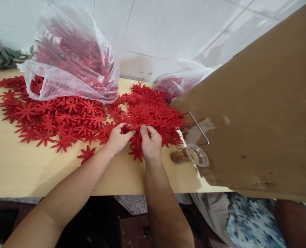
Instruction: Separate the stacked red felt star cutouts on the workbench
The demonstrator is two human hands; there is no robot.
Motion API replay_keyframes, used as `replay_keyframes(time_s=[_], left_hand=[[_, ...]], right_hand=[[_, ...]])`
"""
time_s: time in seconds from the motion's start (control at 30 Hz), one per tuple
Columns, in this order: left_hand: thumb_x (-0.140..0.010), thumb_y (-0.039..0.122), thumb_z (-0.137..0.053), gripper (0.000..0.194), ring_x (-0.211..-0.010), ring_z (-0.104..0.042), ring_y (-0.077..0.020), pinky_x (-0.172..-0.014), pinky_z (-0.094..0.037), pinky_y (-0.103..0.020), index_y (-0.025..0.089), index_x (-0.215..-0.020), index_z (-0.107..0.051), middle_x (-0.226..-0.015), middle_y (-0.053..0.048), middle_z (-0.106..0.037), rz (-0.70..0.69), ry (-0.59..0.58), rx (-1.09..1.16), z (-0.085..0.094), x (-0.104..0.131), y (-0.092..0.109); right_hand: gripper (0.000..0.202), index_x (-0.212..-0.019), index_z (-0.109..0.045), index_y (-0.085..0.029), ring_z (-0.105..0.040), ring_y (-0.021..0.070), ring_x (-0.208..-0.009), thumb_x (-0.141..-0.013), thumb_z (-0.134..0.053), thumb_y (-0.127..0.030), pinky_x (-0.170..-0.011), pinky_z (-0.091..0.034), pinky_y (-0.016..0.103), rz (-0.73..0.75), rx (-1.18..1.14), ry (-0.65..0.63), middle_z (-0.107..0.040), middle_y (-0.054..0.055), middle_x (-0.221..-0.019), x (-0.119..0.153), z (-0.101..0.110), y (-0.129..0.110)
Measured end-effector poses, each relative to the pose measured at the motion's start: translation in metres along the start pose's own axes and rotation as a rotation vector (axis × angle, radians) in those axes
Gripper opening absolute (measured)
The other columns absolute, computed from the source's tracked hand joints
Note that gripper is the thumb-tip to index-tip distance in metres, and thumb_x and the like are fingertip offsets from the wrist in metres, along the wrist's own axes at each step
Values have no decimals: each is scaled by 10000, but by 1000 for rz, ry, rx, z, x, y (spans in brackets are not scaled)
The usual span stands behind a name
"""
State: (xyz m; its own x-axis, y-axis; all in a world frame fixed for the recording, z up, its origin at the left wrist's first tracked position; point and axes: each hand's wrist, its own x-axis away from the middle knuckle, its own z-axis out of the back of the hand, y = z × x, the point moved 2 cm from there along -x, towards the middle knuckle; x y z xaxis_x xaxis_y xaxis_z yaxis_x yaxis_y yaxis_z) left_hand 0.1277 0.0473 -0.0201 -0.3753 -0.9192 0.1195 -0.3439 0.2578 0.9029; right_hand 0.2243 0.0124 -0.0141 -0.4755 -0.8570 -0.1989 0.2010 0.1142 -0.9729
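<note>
My left hand [120, 137] and my right hand [151, 142] meet close together in front of the pile, each closed on a red flower-shaped piece [132, 127] pinched between thumb and fingers. Much of that piece is hidden by the fingers. Behind them rises a heap of red flower pieces [150, 108] with narrow petals. To the left spreads another wide heap of the same flowers [49, 120]. One single red flower [86, 154] lies apart near my left forearm.
A clear plastic bag [72, 62] full of red flowers stands on the left heap; another bag [178, 81] is behind. At right stand a cardboard sheet [251, 103], a clear plastic cup [189, 155] with small contents and a bent metal wire [199, 127]. Someone's patterned clothing [251, 220] shows below.
</note>
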Motion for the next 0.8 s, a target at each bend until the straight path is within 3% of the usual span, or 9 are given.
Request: replay_keyframes(time_s=[0.17,0.3,0.4,0.57,0.67,0.8], left_hand=[[-621,81,-609,126,-609,-495,-58,-692,-416,-225,131,-717,-545,-662,27,-570,22,60,-28,-1,1,5],[-643,68,-581,89,-592,-475,-59,-671,-403,-218,136,-696,-560,-640,28,-557,14,60,-117,-3,4,9],[-653,76,-570,75,-577,-454,-56,-643,-389,-213,135,-698,-560,-637,28,-541,0,82,-171,-1,4,8],[-659,106,-561,55,-566,-447,-58,-651,-391,-224,142,-699,-552,-637,29,-530,-7,65,-189,0,2,3],[-674,131,-547,22,-546,-434,-52,-613,-384,-211,145,-689,-539,-633,31,-521,-9,56,-198,1,1,-1],[-691,182,-538,38,-539,-420,-47,-580,-375,-193,150,-686,-519,-614,37,-499,-57,91,-221,2,-1,-3]], right_hand=[[346,-562,-476,-167,-358,58,-498,-677,-571,-478,-496,-324,202,-12,8,86,-409,-64,-508,-4,3,3],[329,-673,-515,-167,-450,68,-542,-574,-654,-449,-553,-387,226,-47,-158,266,-508,-54,-600,-12,13,8],[385,-699,-495,-175,-442,61,-501,-508,-690,-448,-498,-375,218,-83,-258,343,-507,-65,-593,-16,21,11],[387,-566,-448,-181,-344,49,-419,-594,-615,-528,-425,-318,208,-66,-134,345,-423,-78,-467,-13,25,8],[402,-546,-430,-185,-404,67,-465,-649,-556,-553,-483,-378,226,-38,-156,376,-448,-61,-496,-12,24,8],[330,-659,-497,-182,-507,99,-603,-651,-576,-502,-602,-438,253,33,-172,362,-517,-38,-613,-14,25,11]])
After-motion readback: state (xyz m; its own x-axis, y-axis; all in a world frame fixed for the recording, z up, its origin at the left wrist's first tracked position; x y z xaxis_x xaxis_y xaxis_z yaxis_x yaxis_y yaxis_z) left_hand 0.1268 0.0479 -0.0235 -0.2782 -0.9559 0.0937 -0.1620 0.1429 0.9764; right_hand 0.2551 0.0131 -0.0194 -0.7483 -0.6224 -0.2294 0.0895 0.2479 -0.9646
